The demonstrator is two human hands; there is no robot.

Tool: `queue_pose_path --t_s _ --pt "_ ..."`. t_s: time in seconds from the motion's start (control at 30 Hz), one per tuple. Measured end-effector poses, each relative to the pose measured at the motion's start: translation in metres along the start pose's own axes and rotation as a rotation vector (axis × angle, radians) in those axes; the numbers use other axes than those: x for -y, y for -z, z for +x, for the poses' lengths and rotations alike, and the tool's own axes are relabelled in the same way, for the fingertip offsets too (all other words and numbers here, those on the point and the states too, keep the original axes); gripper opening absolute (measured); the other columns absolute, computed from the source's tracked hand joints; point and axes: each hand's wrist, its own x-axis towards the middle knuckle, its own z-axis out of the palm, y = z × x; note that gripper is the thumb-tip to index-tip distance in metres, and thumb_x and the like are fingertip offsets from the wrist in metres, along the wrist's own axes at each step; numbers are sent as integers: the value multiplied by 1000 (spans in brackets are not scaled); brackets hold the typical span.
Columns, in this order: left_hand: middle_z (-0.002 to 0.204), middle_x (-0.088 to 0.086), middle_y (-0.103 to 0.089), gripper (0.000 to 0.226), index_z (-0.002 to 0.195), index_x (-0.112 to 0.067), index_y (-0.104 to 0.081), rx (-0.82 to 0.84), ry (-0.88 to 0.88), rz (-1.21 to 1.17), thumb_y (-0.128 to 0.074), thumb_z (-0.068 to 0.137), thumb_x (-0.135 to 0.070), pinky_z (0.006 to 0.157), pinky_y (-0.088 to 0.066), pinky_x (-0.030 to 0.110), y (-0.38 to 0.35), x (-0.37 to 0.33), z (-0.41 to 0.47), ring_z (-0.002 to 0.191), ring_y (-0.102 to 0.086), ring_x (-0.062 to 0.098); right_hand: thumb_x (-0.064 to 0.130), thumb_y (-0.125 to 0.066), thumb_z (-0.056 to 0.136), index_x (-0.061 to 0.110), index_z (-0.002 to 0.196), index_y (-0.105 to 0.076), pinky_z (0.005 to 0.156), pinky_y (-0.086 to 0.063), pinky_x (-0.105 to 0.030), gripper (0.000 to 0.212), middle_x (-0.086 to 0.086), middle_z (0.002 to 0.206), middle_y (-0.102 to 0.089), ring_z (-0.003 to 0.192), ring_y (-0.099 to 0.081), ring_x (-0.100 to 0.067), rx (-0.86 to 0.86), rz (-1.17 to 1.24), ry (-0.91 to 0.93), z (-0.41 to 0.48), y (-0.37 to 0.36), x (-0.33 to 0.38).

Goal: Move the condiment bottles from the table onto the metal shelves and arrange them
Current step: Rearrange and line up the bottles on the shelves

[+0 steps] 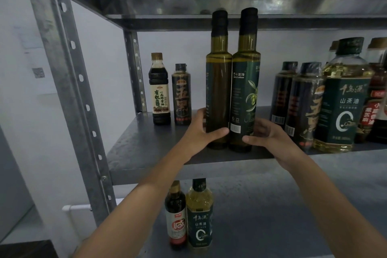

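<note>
Two tall olive oil bottles stand upright, side by side and touching, near the front edge of the middle shelf (146,153); left olive oil bottle (217,90), right olive oil bottle (245,94). My left hand (201,132) wraps the base of the left one, thumb across its front; my right hand (266,134) cups the base of the right one, fingers curled round the label; gripping low, I judge, keeps the tall bottles from tipping while I square them as a pair. Their caps sit close under the upper shelf (209,6), so sliding suits better than lifting. Toward the back left corner: soy sauce bottle (160,90) and a dark bottle (181,94), just apart. Toward the right edge: a crowded group with the camellia oil bottle (343,98). Lower shelf (272,216): two more bottles, touching. Likely next: nudge the pair back, labels forward.
</note>
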Motion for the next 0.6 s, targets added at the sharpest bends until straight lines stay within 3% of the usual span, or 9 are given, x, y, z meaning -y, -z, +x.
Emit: queue_pose_path --t_s 0.13,0.3,0.37,0.47,0.53,0.6 --pt "126 0 -53 66 127 -17 -43 -176 -42 64 -79 74 -28 97 -43 29 -7 -7 5 111 -49 11 3 -75 72 13 122 -57 87 -47 -23 55 -1 116 -67 109 -61 -13 17 21 5 1 1 -1" --pt "128 5 -56 57 125 -25 -39 24 64 -82 -72 80 -11 100 -44 34 17 -4 8 120 -52 20 1 -74 74 13 121 -58 76 -50 -16 52 0 112 -68 103 -63 -8 -4 3 17 1 -3 -1" --pt "132 4 -52 59 129 -22 -39 69 66 -80 -72 81 -14 103 -41 34 17 -5 8 124 -48 18 0 -74 74 13 119 -58 71 -51 -12 50 2 110 -67 98 -63 -4 -34 3 27 1 -6 -1" --pt "131 -1 -47 69 131 -18 -41 -59 -4 76 -78 74 -29 93 -40 24 3 -8 9 118 -45 11 -1 -74 74 13 119 -57 69 -50 -9 50 5 106 -66 94 -61 0 -62 -7 42 1 -8 -1" --pt "121 -1 -54 69 128 -16 -45 -158 -37 96 -81 71 -27 85 -43 20 1 -9 11 112 -51 12 0 -74 74 13 119 -56 68 -50 -10 50 5 105 -66 94 -61 0 -73 -17 42 1 -8 -1" --pt "117 -1 -58 75 134 -18 -41 -122 -3 -14 -81 71 -20 90 -47 25 9 -6 13 111 -54 14 1 -74 74 13 119 -56 67 -50 -10 50 7 105 -65 92 -61 1 -75 -26 42 0 -8 -1"
